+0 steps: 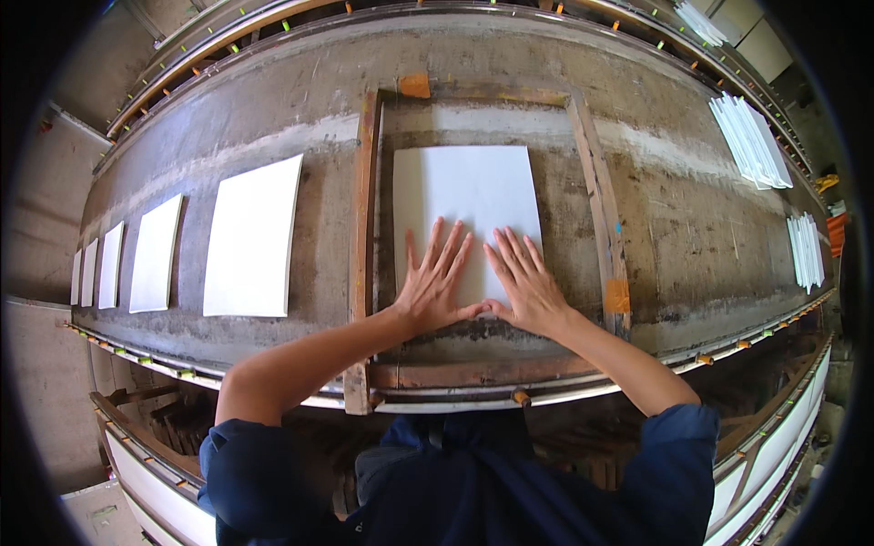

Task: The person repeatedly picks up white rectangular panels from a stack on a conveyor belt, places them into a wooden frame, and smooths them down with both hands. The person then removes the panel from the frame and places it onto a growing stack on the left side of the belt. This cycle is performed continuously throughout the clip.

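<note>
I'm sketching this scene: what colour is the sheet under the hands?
The sheet looks plain white; the head view shows it best.

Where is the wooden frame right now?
The frame lies in the middle of the head view, on the table, around the white sheet under the left hand and right hand.

Worn wood all round the frame, its bars scuffed, stained and dull! Inside it, the white sheet shows a smooth, matt face, paper or cloth, too close to call. Now the tabletop: rough-looking, streaked, scratched right across. And the navy sleeves, that's soft matt cloth, creasing into folds.
</note>
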{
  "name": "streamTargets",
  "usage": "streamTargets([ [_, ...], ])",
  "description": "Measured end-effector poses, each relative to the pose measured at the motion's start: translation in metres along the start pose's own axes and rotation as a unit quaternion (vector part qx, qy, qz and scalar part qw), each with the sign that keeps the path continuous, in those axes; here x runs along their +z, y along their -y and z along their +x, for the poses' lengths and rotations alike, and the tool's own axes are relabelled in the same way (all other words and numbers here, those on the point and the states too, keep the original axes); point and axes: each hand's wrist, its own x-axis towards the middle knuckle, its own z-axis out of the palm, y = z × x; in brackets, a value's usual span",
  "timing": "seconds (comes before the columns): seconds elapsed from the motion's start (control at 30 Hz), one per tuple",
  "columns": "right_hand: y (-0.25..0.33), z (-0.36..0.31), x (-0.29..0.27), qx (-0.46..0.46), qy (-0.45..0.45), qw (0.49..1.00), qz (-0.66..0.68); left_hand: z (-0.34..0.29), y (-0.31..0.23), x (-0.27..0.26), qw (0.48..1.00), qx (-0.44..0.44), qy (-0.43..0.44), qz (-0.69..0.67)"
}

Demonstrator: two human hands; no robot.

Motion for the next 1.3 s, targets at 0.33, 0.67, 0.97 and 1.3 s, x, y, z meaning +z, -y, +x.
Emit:
streamTargets([
  [0.33, -0.090, 0.103, 0.029, 0.150, -0.108, 0.980, 0.075, 0.086, 0.066, 0.023, 0.953, -0.251, -0.151, -0.072],
  [0.67, -0.091, 0.110, 0.021, 0.180, -0.102, 0.977, -0.056, 0.083, 0.072, 0.012, 0.969, -0.217, -0.119, 0.026],
  [0.97, -0.077, -0.037, -0.071, 0.419, 0.013, 0.908, 0.003, -0.054, 0.056, -0.051, 0.934, -0.321, -0.118, -0.102],
  [1.3, -0.104, -0.047, -0.041, 0.397, -0.092, 0.909, 0.088, -0.045, 0.039, -0.077, 0.872, -0.378, -0.086, -0.299],
])
